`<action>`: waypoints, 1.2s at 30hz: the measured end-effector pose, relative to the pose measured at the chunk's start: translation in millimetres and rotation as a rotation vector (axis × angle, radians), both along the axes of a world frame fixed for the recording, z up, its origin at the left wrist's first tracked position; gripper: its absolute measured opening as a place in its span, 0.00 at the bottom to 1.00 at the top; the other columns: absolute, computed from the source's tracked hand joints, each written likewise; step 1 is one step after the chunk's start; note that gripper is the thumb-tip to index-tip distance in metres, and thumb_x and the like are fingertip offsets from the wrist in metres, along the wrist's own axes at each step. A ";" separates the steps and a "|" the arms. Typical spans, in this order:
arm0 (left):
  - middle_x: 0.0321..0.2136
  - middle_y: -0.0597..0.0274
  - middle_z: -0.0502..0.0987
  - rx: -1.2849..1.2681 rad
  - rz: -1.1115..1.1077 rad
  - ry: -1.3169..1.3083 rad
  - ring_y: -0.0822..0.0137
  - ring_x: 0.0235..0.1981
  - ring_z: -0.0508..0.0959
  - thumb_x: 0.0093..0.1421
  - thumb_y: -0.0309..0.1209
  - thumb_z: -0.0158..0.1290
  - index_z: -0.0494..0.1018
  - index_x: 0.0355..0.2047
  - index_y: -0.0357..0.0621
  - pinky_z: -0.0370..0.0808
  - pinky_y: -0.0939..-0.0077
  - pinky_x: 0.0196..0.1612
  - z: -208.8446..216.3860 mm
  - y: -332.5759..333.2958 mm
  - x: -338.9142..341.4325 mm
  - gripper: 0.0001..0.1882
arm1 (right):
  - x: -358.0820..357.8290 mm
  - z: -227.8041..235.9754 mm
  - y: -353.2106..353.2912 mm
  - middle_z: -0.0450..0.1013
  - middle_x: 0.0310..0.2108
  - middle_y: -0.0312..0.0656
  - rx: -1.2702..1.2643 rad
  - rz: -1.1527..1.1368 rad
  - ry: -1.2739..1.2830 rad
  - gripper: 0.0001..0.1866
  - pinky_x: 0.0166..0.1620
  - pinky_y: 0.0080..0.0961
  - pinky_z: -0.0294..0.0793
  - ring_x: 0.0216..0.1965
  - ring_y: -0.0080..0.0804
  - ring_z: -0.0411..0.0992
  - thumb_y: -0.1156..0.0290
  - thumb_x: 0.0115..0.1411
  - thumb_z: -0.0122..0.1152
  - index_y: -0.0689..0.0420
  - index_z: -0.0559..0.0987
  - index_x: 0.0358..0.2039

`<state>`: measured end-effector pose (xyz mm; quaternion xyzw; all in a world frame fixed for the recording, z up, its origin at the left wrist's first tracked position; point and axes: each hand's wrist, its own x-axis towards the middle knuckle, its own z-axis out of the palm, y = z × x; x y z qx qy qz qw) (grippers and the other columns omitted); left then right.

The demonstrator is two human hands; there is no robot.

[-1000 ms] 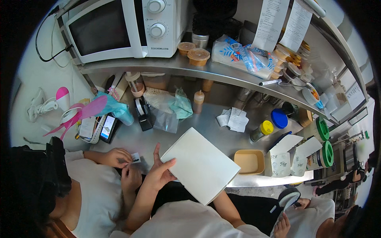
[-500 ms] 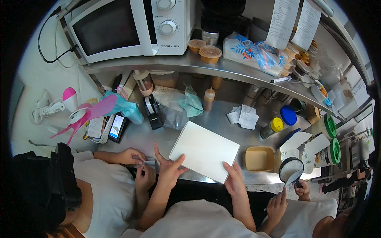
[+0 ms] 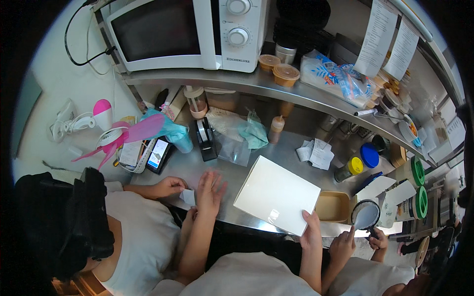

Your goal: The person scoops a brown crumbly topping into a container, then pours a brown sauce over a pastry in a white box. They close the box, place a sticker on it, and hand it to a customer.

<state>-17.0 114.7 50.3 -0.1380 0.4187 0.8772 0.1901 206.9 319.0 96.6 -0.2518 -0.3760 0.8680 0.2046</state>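
My right hand point(image 3: 310, 231) grips the lower right corner of a flat white rectangular box point(image 3: 277, 196), thumb on top. It is held tilted over the front edge of the steel counter point(image 3: 224, 200). My left hand point(image 3: 210, 193) is off the box, to its left, raised with fingers apart and slightly blurred. Close beside it, the co-worker on the left holds a small white paper slip point(image 3: 187, 197). On the right another co-worker holds a round black-rimmed pan or sieve point(image 3: 366, 215) by its handle; its whitish contents are hard to make out.
A brown open tray point(image 3: 332, 206) sits right of the box. Behind lie a black tape dispenser point(image 3: 205, 139), a sauce bottle point(image 3: 276, 129), paper receipts point(image 3: 316, 153) and a yellow-lidded jar point(image 3: 348, 169). Overhead, a steel shelf point(image 3: 197, 76) carries a microwave point(image 3: 185, 34). At left stands a pink fan point(image 3: 123, 136).
My left hand has let go of the box and moved aside from it. My right hand still holds the box. The left co-worker's paper slip is now lifted into clearer view.
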 end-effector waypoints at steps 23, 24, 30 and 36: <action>0.43 0.57 0.79 0.266 -0.552 0.032 0.67 0.48 0.77 0.67 0.28 0.51 0.74 0.46 0.40 0.74 0.71 0.52 -37.0 37.7 47.0 0.10 | -16.2 3.2 -23.3 0.70 0.53 0.49 -0.026 0.021 0.019 0.31 0.57 0.32 0.72 0.54 0.37 0.71 0.67 0.60 0.62 0.67 0.64 0.60; 0.43 0.57 0.79 -0.041 -0.524 0.170 0.67 0.48 0.77 0.67 0.28 0.50 0.74 0.46 0.39 0.73 0.72 0.52 -42.3 37.8 49.0 0.10 | -16.8 3.3 -21.8 0.69 0.54 0.49 -0.038 0.029 0.027 0.31 0.57 0.32 0.72 0.54 0.37 0.71 0.68 0.60 0.62 0.67 0.63 0.60; 0.46 0.57 0.78 -0.668 -0.017 0.468 0.66 0.49 0.76 0.68 0.27 0.48 0.73 0.48 0.38 0.71 0.74 0.52 -72.5 -5.6 39.5 0.11 | -21.2 6.6 -11.8 0.69 0.54 0.50 -0.038 -0.015 -0.008 0.33 0.57 0.30 0.71 0.54 0.38 0.71 0.68 0.59 0.64 0.69 0.62 0.61; 0.56 0.57 0.71 -0.374 -0.056 0.747 0.64 0.57 0.70 0.71 0.33 0.44 0.66 0.59 0.41 0.68 0.71 0.58 33.7 -5.9 5.6 0.18 | -28.9 20.0 3.9 0.69 0.54 0.50 0.008 0.021 0.031 0.34 0.57 0.31 0.71 0.54 0.38 0.71 0.68 0.59 0.64 0.69 0.62 0.61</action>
